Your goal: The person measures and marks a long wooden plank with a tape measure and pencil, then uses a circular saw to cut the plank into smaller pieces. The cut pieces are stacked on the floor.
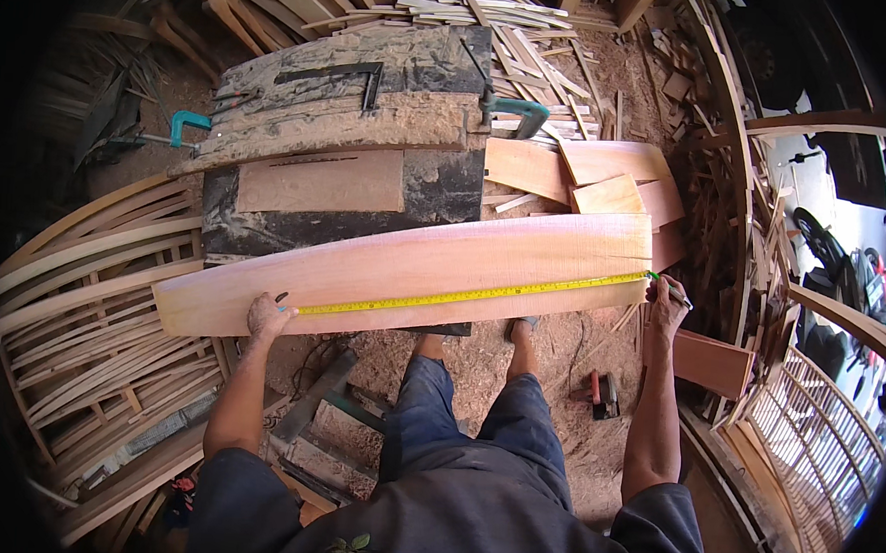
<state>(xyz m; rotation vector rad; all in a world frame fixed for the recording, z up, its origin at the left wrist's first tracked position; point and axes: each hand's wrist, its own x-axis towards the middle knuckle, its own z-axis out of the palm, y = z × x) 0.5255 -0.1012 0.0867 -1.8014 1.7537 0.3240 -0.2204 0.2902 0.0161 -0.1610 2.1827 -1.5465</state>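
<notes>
A long pale plank point(414, 265) lies across the middle of the frame, resting on a dark workbench point(338, 186). A yellow tape point(472, 296) is stretched along its lower edge. The left hand point(268, 317) presses the tape's case end down at the plank's left part, fingers closed on it. The right hand point(668, 303) pinches the tape's tip at the plank's right end and also holds a pencil point(675, 289). Teal clamps point(517, 110) grip the bench at upper centre. Curved slats point(82, 288) fill the left.
</notes>
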